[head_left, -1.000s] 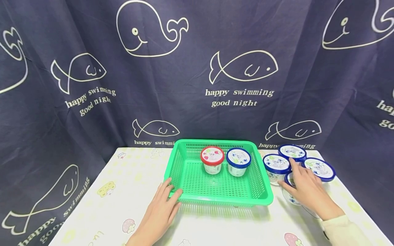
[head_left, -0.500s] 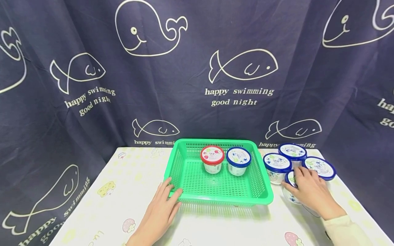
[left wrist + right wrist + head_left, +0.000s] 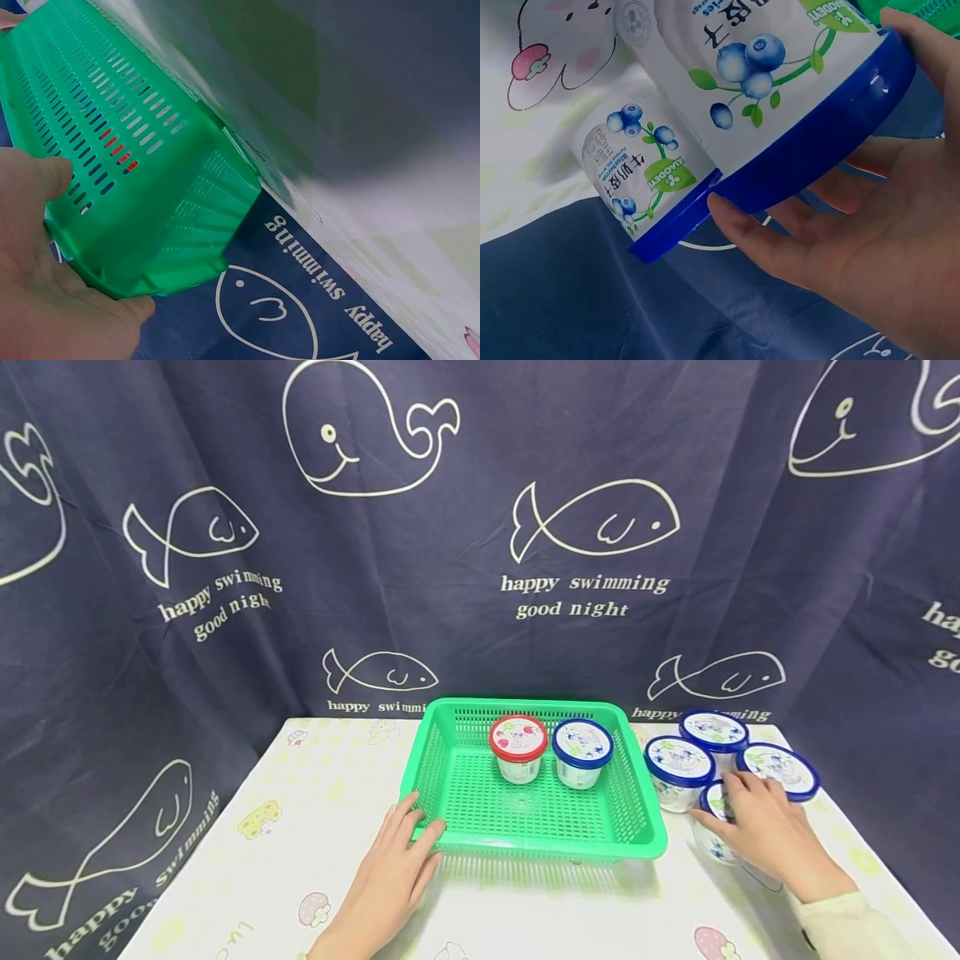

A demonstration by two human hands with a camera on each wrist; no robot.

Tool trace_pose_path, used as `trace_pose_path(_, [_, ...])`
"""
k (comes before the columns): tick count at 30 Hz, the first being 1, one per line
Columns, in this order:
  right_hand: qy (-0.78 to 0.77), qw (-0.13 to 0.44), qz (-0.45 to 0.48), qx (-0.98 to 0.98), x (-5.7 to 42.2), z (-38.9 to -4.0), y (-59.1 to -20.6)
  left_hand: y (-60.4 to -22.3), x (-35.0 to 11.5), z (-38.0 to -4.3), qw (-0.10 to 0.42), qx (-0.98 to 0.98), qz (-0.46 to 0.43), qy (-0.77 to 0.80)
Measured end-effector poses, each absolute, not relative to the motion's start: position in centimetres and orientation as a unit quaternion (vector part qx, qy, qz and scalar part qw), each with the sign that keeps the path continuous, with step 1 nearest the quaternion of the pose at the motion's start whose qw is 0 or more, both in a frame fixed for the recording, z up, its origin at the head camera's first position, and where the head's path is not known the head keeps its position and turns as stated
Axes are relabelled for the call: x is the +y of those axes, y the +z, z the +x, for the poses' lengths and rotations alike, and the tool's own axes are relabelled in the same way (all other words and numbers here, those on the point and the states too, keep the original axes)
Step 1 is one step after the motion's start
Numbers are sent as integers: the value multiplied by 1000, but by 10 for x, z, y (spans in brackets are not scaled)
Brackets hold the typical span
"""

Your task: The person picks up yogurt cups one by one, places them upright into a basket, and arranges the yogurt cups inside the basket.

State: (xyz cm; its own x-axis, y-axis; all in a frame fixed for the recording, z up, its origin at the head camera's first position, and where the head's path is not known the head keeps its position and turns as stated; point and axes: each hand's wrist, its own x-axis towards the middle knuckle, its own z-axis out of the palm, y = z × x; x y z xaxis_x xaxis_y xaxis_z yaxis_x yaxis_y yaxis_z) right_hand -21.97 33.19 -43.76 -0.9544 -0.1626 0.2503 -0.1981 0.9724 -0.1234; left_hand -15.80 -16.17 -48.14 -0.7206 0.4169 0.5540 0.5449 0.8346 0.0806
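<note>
My left hand (image 3: pixel 390 868) holds the near left corner of a green plastic basket (image 3: pixel 525 843), with the thumb on its front wall (image 3: pixel 105 150) and the fingers round the corner. Inside the basket a red-lidded tub (image 3: pixel 518 752) stands upright beside a blue-lidded tub (image 3: pixel 582 754). At the right, my right hand (image 3: pixel 776 831) grips another blue-lidded tub (image 3: pixel 718 843) from above, its thumb and fingers spread round the lid rim. That tub's label (image 3: pixel 754 67) shows blueberries and green leaves. My palm hides part of its lid in the head view.
Three more blue-lidded tubs stand close around the gripped one: one to the left (image 3: pixel 678 772), one at the back (image 3: pixel 714 731), one to the right (image 3: pixel 778 770). The patterned white tablecloth (image 3: pixel 315 835) meets a dark blue whale-print curtain (image 3: pixel 450 635) behind.
My right hand has drawn back and closed round the lid of the front tub, which has shifted slightly right. The left hand and basket stay in place.
</note>
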Motion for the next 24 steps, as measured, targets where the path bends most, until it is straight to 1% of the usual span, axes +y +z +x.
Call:
trace_pose_path(9, [80,119,82,-986,335,-209,-432,-480,-162,-157,259,-921,-261,-125])
trace_pose_path(17, [75,173,110,-976,322,-201,-418,-479,-162,-156,253,-924,-258,-125])
trace_pose_path(24, [72,201,124,-969,308,-194,-400,-480,-162,-157,259,-922,-261,-123])
